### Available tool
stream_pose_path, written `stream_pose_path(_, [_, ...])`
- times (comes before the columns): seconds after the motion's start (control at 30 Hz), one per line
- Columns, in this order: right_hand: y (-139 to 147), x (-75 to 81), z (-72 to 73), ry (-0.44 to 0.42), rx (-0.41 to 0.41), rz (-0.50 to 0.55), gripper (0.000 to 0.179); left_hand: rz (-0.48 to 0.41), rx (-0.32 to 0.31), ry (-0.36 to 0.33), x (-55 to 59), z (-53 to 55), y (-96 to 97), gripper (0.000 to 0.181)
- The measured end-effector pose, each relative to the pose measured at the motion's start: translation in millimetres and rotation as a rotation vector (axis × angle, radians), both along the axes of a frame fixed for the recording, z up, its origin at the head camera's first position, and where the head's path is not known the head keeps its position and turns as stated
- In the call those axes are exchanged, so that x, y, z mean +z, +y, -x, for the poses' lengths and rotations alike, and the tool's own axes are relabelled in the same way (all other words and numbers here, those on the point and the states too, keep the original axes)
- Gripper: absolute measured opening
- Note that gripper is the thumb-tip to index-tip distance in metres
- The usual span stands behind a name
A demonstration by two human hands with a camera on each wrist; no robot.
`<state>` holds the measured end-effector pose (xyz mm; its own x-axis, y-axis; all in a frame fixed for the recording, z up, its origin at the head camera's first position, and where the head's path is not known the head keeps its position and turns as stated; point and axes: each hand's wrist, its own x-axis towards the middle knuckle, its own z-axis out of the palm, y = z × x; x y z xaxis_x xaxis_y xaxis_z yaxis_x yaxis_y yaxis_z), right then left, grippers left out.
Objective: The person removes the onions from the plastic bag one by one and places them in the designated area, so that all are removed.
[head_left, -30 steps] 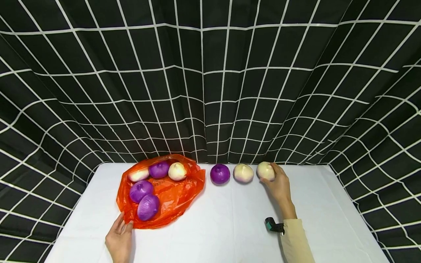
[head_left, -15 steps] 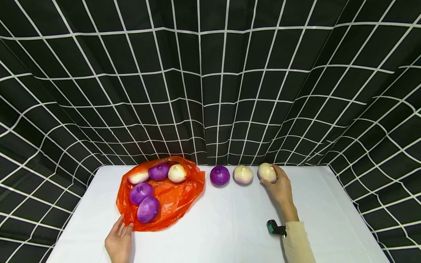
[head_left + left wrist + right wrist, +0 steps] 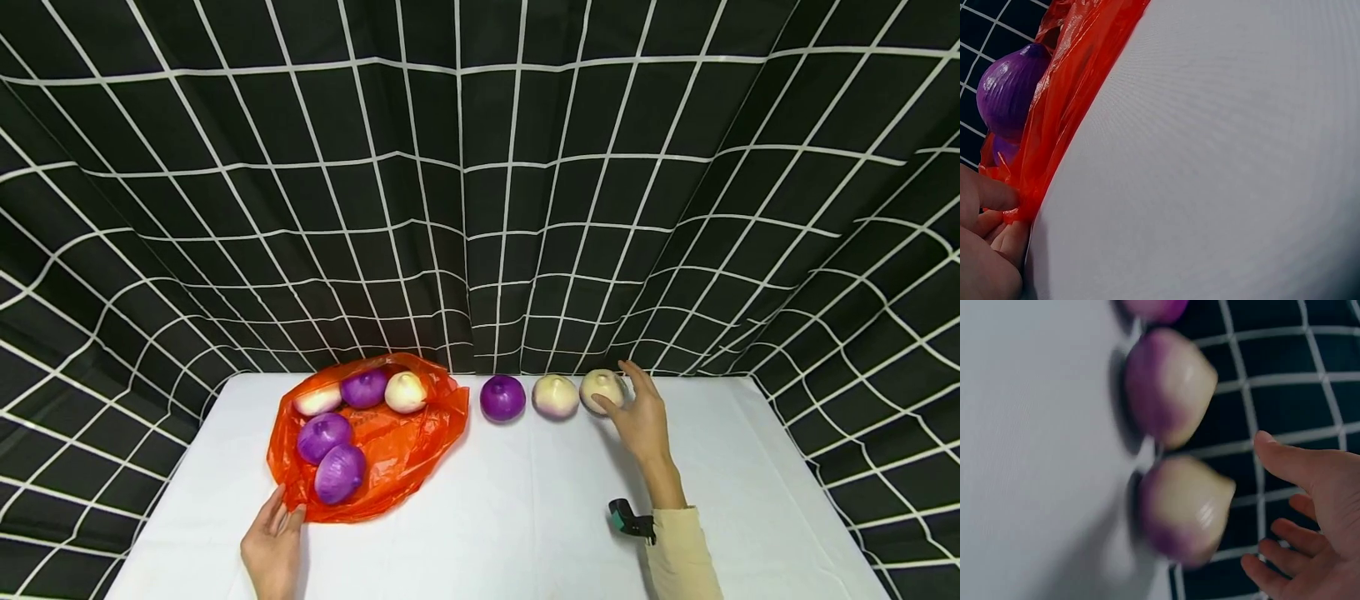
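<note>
A red plastic bag [image 3: 408, 458] lies spread on the left, with several purple and pale onions in or on it. Its near left edge is pinched between the thumb and fingers of my left hand [image 3: 273, 546]. In the left wrist view, a purple onion [image 3: 1011, 94] bulges behind the crumpled film. To the right, a purple onion [image 3: 502, 398], a pale onion [image 3: 555, 397] and another pale onion [image 3: 597, 385] stand in a row. My right hand [image 3: 643, 417], fingers spread, hovers beside the last one; the right wrist view shows a gap between them.
A white-covered table [image 3: 480, 533] carries everything. Behind it hangs a black curtain [image 3: 487, 208] with a white grid, which also closes in both sides. A small black device [image 3: 630, 521] sits at my right wrist.
My right hand has let go of the rightmost pale onion and spread its fingers, drawing slightly away to the right. The left hand and the bag stay as they were.
</note>
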<state>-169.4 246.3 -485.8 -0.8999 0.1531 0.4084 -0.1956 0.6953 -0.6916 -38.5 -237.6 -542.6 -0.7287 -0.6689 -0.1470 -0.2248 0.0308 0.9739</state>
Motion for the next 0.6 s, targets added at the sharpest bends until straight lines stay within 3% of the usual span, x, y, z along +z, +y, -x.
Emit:
stream_pose_path(0.17, [-27, 17.7, -7.1, 0.072, 0.077, 0.015, 0.071, -0.005, 0.006, 0.014, -0.5, 0.6, 0.7, 0.053])
stream_pose_path(0.33, [-52, 26.1, -11.3, 0.111, 0.132, -0.002, 0.072, 0.006, 0.013, 0.020, 0.1, 1.9, 3.4, 0.052])
stream_pose_path(0.6, [-102, 17.9, -22.2, 0.083, 0.325, -0.057, 0.071, 0.030, 0.013, 0.002, 0.0, 0.8, 1.6, 0.052])
